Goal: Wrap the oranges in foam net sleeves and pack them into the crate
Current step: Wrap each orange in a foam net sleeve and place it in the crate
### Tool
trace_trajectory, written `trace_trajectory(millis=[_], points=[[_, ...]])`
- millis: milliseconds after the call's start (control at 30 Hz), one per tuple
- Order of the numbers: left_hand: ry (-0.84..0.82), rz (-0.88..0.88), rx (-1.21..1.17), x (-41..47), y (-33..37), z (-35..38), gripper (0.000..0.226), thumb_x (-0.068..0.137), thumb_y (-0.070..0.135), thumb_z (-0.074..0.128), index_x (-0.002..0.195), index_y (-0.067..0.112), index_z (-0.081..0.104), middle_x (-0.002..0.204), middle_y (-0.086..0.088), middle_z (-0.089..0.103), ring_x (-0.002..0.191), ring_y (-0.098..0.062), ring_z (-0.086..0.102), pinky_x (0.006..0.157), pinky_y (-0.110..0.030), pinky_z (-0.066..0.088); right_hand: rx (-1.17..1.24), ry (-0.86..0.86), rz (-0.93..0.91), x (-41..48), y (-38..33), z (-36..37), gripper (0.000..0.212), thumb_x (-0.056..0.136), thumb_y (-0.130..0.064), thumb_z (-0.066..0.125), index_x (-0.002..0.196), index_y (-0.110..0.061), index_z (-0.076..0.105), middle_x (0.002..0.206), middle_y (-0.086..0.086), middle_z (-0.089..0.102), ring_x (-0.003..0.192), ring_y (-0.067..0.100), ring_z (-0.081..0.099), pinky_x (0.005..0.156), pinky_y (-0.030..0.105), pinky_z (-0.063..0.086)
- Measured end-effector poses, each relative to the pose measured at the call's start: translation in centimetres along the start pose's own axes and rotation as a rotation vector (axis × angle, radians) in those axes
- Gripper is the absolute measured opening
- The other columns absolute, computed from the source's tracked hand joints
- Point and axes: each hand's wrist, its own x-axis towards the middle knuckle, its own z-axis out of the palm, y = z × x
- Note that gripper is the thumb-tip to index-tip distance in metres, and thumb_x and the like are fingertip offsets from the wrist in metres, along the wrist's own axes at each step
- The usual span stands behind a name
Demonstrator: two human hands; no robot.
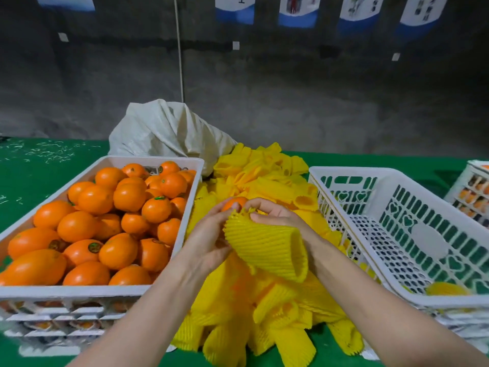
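Both hands meet above a heap of yellow foam net sleeves. My left hand grips an orange, of which only the top shows above the fingers. My right hand pinches the far rim of one yellow foam sleeve, whose open mouth hangs toward me. The sleeve's far end touches the orange. A white crate on the left is full of loose oranges. On the right stands a white perforated crate with one yellow-sleeved fruit in its near corner.
A grey woven sack lies behind the sleeve heap. Green cloth covers the table. At the far right edge another white crate holds fruit. Stacked crates sit under the left one. A concrete wall rises behind the table.
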Motion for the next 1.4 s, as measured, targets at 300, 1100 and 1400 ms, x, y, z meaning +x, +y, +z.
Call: trace_trajectory(millis=[300,1100,1400], points=[[-0.171,0.017,0.106,-0.2,-4.1,3.4,0.068,0.068,0.027,0.068,0.134,0.022,0.05,0.131,-0.013,0.058,0.117,-0.033,0.057,0.085,-0.042,0.048,-0.65,0.562,-0.452,-2.0,1.2,-3.6,0.016,0.099,-0.013,0.042,0.1,-0.004,0.055,0.08,0.013,0.055,0.073,0.019,0.048,0.062,0.036,0.038],[0.003,0.0,-0.107,-0.6,-5.0,5.8,0.065,0.095,0.05,0.043,0.142,0.006,0.041,0.144,-0.016,0.046,0.132,-0.031,0.045,0.103,-0.042,0.041,-0.248,0.687,-0.313,-0.7,2.0,-4.3,0.048,0.095,-0.019,0.053,0.053,-0.017,0.029,0.052,-0.002,0.025,0.054,0.012,0.024,0.054,0.03,0.019],[0.047,-0.012,-0.064,-0.4,-4.6,5.8,0.056,0.096,0.042,0.043,0.141,0.008,0.043,0.143,-0.016,0.046,0.133,-0.034,0.043,0.106,-0.047,0.038,-0.187,0.623,-0.183,-1.1,3.2,-3.5,0.042,0.097,-0.039,0.041,0.075,-0.005,0.054,0.082,0.011,0.054,0.08,0.023,0.05,0.074,0.044,0.044]])
